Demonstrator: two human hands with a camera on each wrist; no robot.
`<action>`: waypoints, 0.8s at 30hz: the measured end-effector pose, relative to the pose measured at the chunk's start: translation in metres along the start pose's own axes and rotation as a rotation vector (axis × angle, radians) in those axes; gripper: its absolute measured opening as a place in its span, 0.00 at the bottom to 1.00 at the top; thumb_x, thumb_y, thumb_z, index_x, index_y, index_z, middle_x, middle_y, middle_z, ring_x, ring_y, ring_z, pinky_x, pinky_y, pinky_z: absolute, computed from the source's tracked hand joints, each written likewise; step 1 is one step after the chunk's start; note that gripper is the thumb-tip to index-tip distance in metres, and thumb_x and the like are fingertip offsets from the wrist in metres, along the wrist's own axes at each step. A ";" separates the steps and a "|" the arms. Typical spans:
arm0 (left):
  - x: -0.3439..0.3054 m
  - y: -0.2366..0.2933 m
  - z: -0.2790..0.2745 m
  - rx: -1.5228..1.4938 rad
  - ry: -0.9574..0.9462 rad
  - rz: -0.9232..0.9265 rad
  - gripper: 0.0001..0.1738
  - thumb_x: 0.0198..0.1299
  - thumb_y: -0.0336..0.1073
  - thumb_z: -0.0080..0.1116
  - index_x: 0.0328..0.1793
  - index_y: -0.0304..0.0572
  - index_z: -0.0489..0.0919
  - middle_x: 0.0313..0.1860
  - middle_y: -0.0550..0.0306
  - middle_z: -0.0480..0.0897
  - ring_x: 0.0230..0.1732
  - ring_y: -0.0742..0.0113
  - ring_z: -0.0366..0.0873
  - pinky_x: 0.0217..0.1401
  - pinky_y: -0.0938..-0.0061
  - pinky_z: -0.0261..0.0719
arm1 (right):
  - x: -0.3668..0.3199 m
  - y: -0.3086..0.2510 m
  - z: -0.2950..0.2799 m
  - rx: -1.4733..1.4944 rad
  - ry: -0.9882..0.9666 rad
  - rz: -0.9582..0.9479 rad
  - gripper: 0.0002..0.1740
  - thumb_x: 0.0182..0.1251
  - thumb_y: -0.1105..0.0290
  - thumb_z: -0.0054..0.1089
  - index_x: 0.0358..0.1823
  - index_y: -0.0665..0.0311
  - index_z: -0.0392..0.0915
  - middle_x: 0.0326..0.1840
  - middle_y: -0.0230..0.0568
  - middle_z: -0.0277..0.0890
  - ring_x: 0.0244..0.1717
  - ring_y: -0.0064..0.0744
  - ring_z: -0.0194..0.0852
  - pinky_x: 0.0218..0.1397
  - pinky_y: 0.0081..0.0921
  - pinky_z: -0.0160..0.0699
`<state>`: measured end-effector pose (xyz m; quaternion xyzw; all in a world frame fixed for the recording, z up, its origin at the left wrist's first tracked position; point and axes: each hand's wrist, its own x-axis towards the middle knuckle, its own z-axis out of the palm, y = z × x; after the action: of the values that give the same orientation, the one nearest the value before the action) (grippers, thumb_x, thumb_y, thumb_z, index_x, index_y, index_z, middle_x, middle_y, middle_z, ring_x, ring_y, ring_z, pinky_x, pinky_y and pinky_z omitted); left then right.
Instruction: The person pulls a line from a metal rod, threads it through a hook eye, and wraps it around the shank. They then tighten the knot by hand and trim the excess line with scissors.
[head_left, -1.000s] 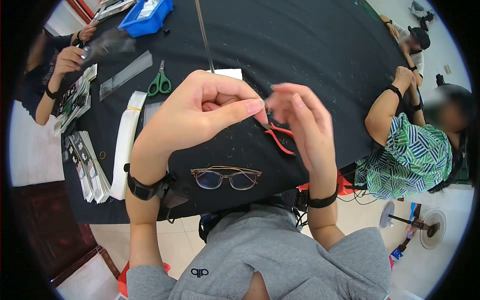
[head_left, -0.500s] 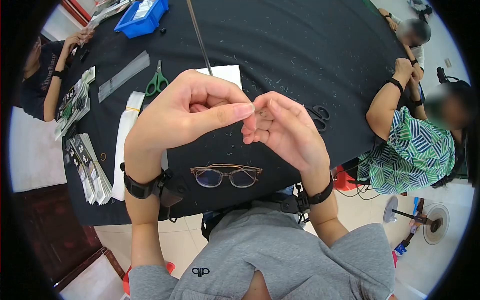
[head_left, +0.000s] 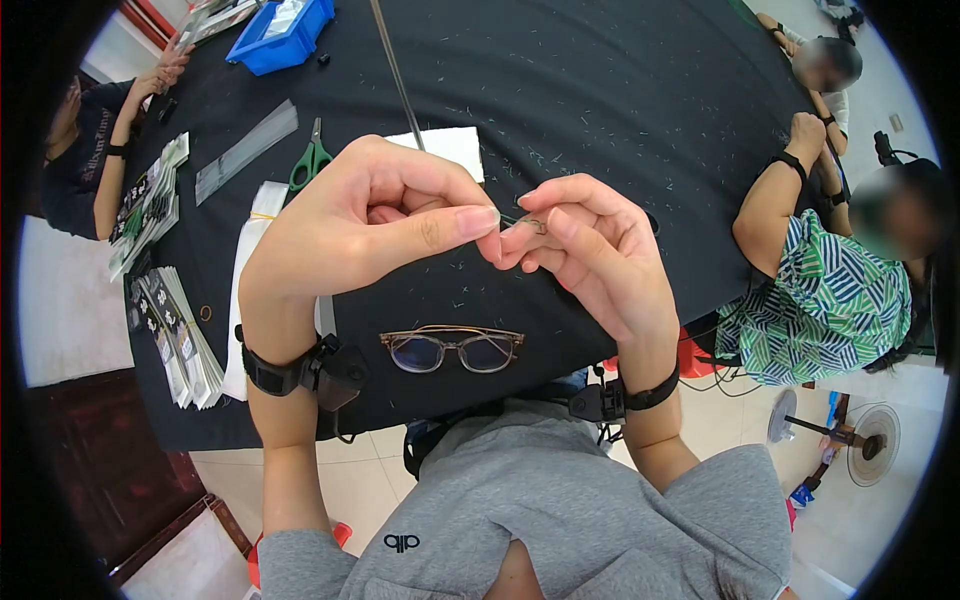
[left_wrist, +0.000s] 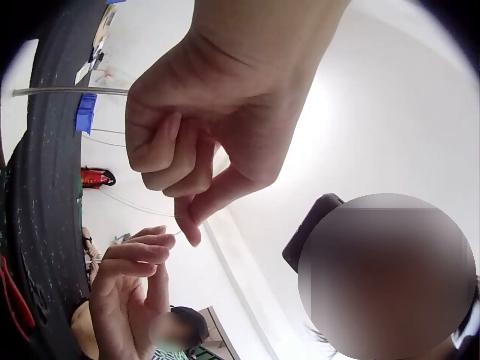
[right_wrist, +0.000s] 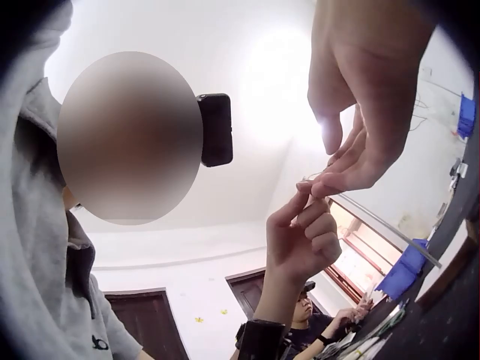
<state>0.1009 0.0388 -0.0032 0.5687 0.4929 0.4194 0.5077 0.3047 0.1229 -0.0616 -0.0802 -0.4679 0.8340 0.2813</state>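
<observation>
My left hand [head_left: 370,220] has its fingers curled, and a bundle of thin metallic rods [head_left: 400,80] runs up and away from it. Its thumb and forefinger pinch a fine wire [head_left: 516,221] that sticks out toward the other hand. At the wire's far end a small bent loop [head_left: 541,228] lies against the fingers of my right hand [head_left: 615,265]. That hand is relaxed, its thumb apart from the fingers in the right wrist view. Both hands are raised over the black-clothed table [head_left: 600,110], fingertips close together.
Eyeglasses [head_left: 452,351] lie near the table's front edge. Green-handled scissors [head_left: 311,163], a white block [head_left: 458,150], a banded white bundle [head_left: 262,220] and printed packets [head_left: 175,335] lie about. A blue bin [head_left: 282,38] stands farther back. Other people sit at both sides.
The right hand came in to the left fingertips, then drew slightly right with its fingers at the wire's loop. The red-handled pliers went out of sight behind it in the head view.
</observation>
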 end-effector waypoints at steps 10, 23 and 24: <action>-0.002 0.001 -0.004 0.071 -0.038 -0.022 0.11 0.61 0.37 0.60 0.32 0.37 0.84 0.17 0.72 0.73 0.17 0.88 0.55 0.19 0.84 0.45 | -0.003 -0.002 0.002 -0.365 0.107 -0.059 0.08 0.68 0.73 0.59 0.43 0.71 0.78 0.35 0.48 0.84 0.39 0.34 0.86 0.40 0.22 0.84; -0.007 0.000 -0.011 0.220 -0.218 0.030 0.06 0.60 0.32 0.61 0.34 0.37 0.85 0.18 0.67 0.77 0.16 0.84 0.59 0.18 0.83 0.50 | -0.005 -0.001 0.010 -0.399 0.077 -0.209 0.08 0.65 0.81 0.60 0.45 0.71 0.77 0.35 0.46 0.84 0.39 0.29 0.85 0.40 0.18 0.83; -0.007 0.001 -0.012 0.241 -0.240 0.010 0.06 0.60 0.32 0.61 0.34 0.37 0.85 0.20 0.66 0.79 0.16 0.84 0.61 0.18 0.84 0.52 | -0.005 -0.001 0.010 -0.399 0.076 -0.209 0.08 0.65 0.81 0.60 0.45 0.71 0.77 0.35 0.46 0.84 0.39 0.29 0.85 0.40 0.18 0.83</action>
<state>0.0882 0.0342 -0.0007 0.6740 0.4726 0.2886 0.4890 0.3055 0.1133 -0.0561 -0.1166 -0.6182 0.6877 0.3623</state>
